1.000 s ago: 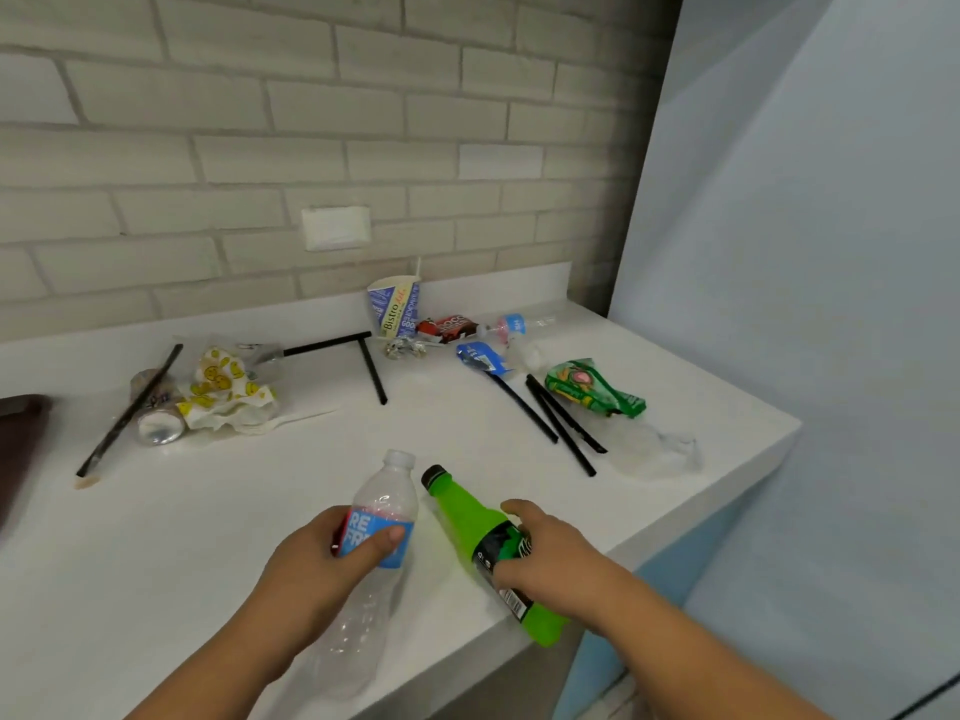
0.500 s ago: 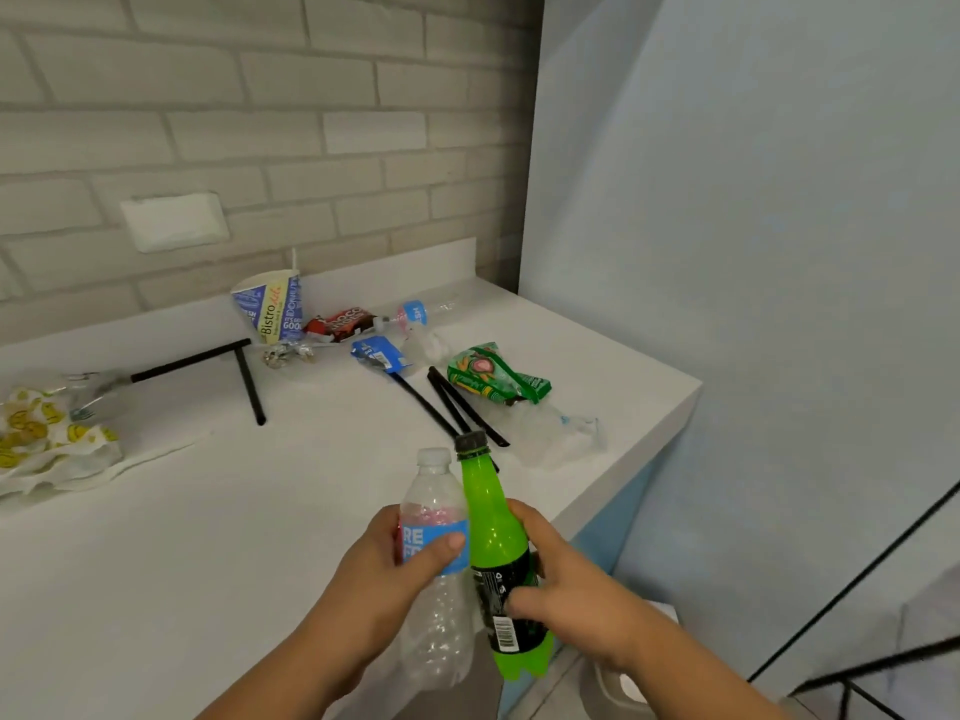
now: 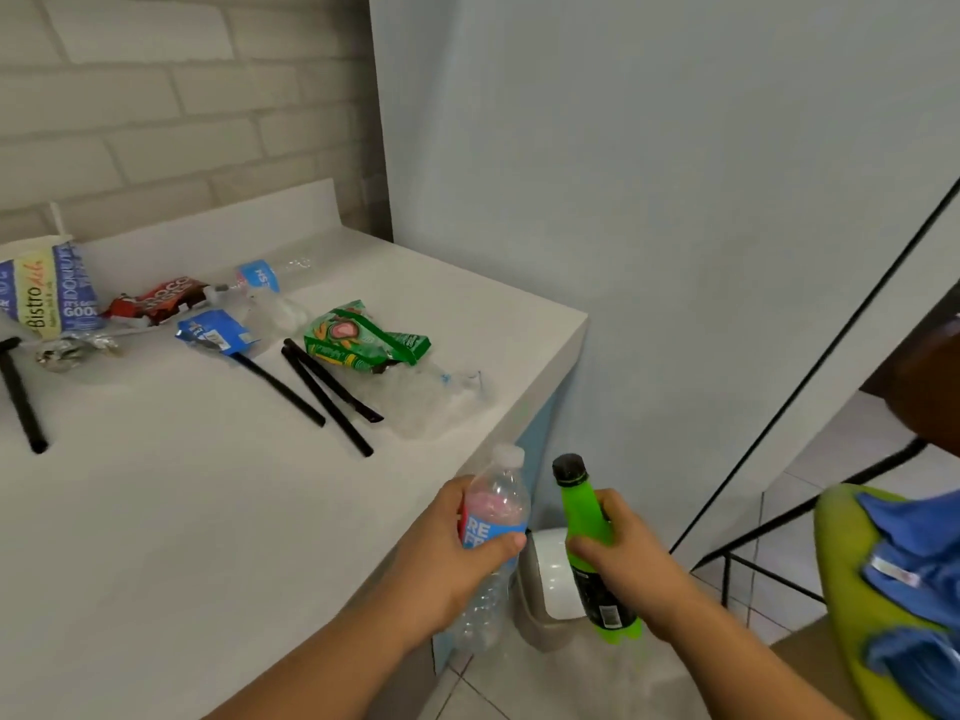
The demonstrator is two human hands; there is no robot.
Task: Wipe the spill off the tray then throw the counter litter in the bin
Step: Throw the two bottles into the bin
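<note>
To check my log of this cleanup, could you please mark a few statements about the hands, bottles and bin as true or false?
1. The left hand grips a clear bottle. True.
2. The right hand is empty. False: it grips a green bottle.
3. The bin stands on the counter. False: it stands on the floor beside it.
4. Black straws lie on the counter. True.

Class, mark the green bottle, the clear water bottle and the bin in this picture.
green bottle (image 3: pixel 578 505), head view, on its green neck below the cap.
clear water bottle (image 3: pixel 497 500), head view, on its upper body above the label.
bin (image 3: pixel 550 571), head view, on its white lid.
</note>
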